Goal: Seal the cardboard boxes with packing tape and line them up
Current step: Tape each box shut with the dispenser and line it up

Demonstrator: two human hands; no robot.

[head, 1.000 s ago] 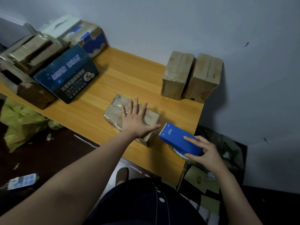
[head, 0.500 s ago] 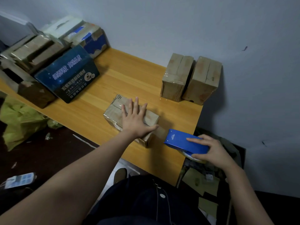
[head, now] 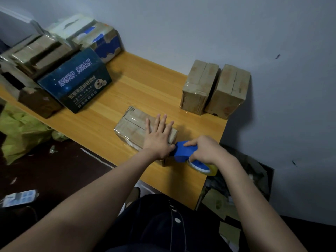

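**Dispenser at the near-right end, seam running away from it**

Box in work (head: 132, 124): lying flat near the front edge of the bench (head: 145, 84), roughly mid-bench. Its long axis runs on a diagonal, far-left to near-right, and the flap seam follows the same line.

Left hand (head: 159, 138): flat, fingers straight and spread, pressing down on the near-right half of the box top. It grips nothing and only pins the box.

Right hand (head: 205, 150): fingers curled round the blue tape dispenser (head: 182, 151), roll hanging just below the palm. The dispenser's nose sits against the box's near-right end, right beside my left thumb (I cannot tell whether tape is already stuck down there, since the hands cover that corner).

The relation that matters: from the dispenser, the whole seam lies up and to the left, along the long axis. I judge the next stroke would have to run that way, away from me. My left palm sits squarely across that line, so it would need to lift or slide aside as the tape comes through. The right hand is the nearer one to the box's end and the left is nearer its middle.

Lined up against the far-right wall corner: first taped box (head: 198, 86) and second taped box (head: 229, 90), standing side by side and touching. The box in work is well apart from them.
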